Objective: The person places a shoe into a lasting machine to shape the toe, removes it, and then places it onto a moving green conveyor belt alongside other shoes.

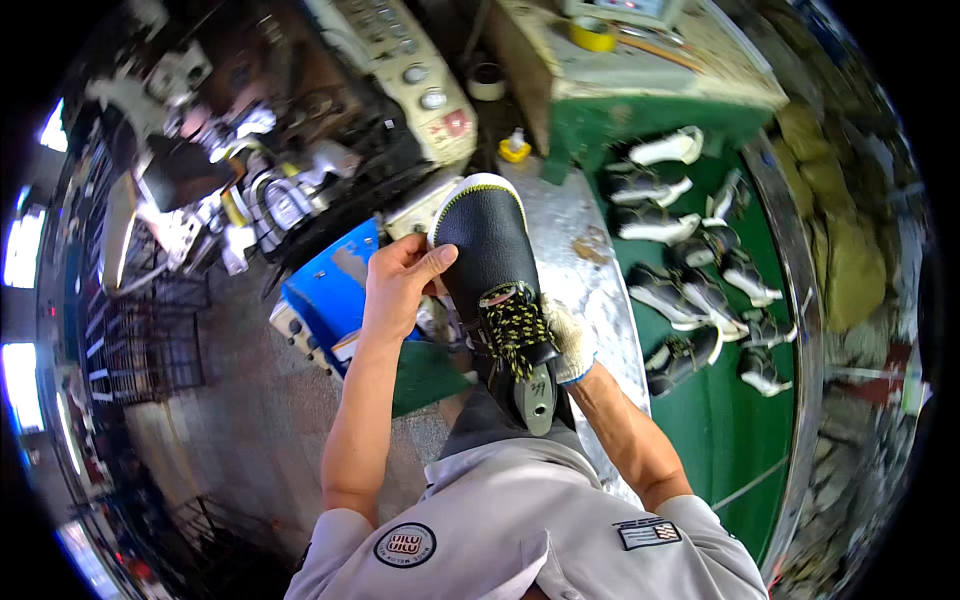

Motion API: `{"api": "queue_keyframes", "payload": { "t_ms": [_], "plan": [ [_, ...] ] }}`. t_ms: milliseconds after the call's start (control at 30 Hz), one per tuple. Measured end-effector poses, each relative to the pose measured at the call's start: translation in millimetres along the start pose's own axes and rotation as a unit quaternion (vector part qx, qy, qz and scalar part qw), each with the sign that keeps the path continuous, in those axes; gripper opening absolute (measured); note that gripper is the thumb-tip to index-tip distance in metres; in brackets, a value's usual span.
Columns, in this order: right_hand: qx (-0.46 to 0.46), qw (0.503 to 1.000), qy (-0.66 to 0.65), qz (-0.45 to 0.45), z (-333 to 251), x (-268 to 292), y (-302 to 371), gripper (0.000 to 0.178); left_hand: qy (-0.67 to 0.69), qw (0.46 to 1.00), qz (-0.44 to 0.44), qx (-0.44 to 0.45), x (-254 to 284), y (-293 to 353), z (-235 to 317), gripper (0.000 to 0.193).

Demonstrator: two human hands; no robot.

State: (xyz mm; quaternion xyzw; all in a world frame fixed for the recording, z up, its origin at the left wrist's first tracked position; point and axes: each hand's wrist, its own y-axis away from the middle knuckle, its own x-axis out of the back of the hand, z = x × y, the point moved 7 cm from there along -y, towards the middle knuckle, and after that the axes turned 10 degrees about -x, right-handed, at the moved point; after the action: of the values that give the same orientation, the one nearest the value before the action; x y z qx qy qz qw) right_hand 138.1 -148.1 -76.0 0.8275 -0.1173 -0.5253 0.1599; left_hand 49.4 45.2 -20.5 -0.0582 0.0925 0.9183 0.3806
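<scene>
A black leather shoe (pixel 486 245) is held up in front of my body, toe pointing away from me. Yellow-green stitching and a whitish rim edge its toe, and black-and-yellow laces cross the upper. A grey shoe last (pixel 540 402) sticks out of its opening on the near side. My bare left hand (pixel 400 280) pinches the shoe's left edge near the toe, thumb on top of the leather. My right hand (pixel 570 338), in a whitish knit glove, is closed around the shoe's right side by the heel; its fingers are partly hidden behind the shoe.
A machine (pixel 260 160) with a knobbed control panel (pixel 415 75) stands at the far left, above a blue box (pixel 335 285). A metal table (pixel 595 270) lies to the right. Several shoes (pixel 685 295) rest on a green conveyor (pixel 720 440); a yellow-based bottle (pixel 515 148) stands beyond.
</scene>
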Motion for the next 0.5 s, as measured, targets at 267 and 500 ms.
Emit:
{"api": "queue_keyframes", "payload": {
  "t_ms": [267, 500],
  "plan": [
    [-0.066, 0.996, -0.063, -0.005, 50, -101, -182, 0.047, 0.087, 0.973, 0.216, 0.003, 205, -7, 12, 0.033],
    [-0.069, 0.992, 0.107, -0.016, 64, -145, -280, 0.054, 0.185, 0.929, 0.313, -0.068, 289, 4, -9, 0.042]
  ]
}}
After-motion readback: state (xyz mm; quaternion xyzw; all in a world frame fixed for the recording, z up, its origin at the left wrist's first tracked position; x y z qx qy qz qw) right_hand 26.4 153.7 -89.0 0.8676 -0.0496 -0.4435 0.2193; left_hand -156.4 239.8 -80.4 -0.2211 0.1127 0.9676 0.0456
